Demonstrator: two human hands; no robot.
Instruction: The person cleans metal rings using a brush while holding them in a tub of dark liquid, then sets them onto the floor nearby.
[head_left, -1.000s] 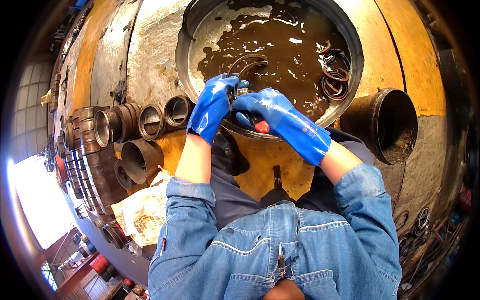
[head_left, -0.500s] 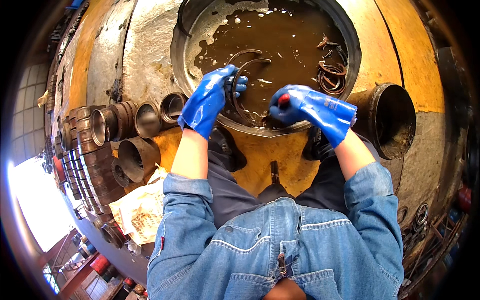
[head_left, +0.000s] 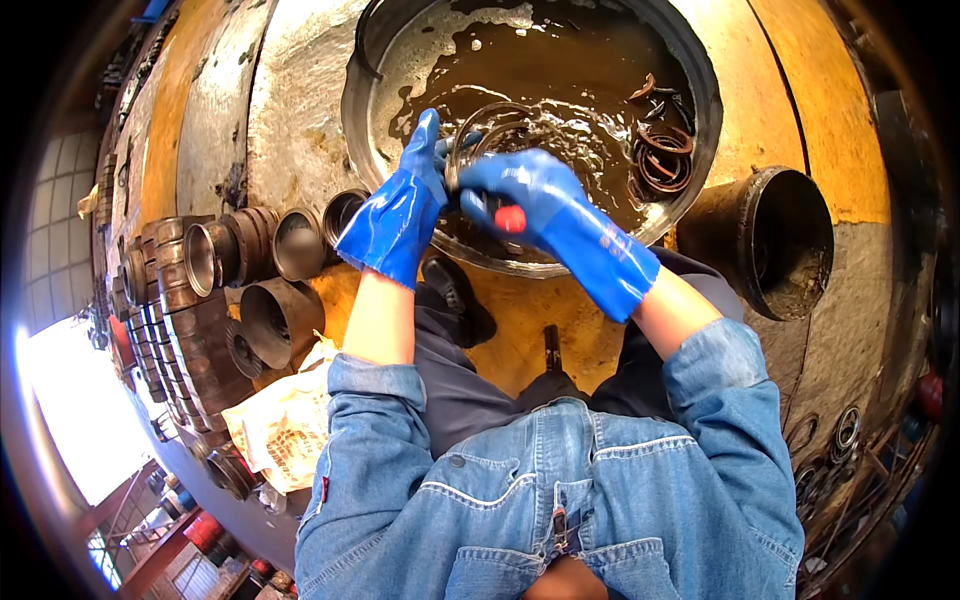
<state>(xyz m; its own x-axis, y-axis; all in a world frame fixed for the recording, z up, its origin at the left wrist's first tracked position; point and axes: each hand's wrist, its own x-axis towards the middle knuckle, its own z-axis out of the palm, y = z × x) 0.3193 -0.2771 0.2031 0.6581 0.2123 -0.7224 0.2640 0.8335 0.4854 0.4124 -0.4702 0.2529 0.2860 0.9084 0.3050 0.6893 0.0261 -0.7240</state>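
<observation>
A round black tub [head_left: 706,90] of murky brown water stands in front of me. My left hand [head_left: 408,195], in a blue rubber glove, is at its near left side with the thumb raised and the fingers closed around a thin metal ring [head_left: 492,108]. My gloved right hand [head_left: 540,190] has come up against the ring and grips a tool with a red-ended handle [head_left: 511,218]; the tool's working end is hidden and blurred. Inside the tub's right side lie several dark brown rings [head_left: 667,165].
To the right of the tub a large hollow metal cylinder [head_left: 718,222] lies on its side. Left of it are rows of metal sleeves [head_left: 298,246] and a crumpled yellowish bag [head_left: 280,420]. More rings [head_left: 848,428] lie at the far right.
My right hand has moved left with the red-ended tool, from the tub's near middle to the ring by my left hand. The water has become rippled and splashed.
</observation>
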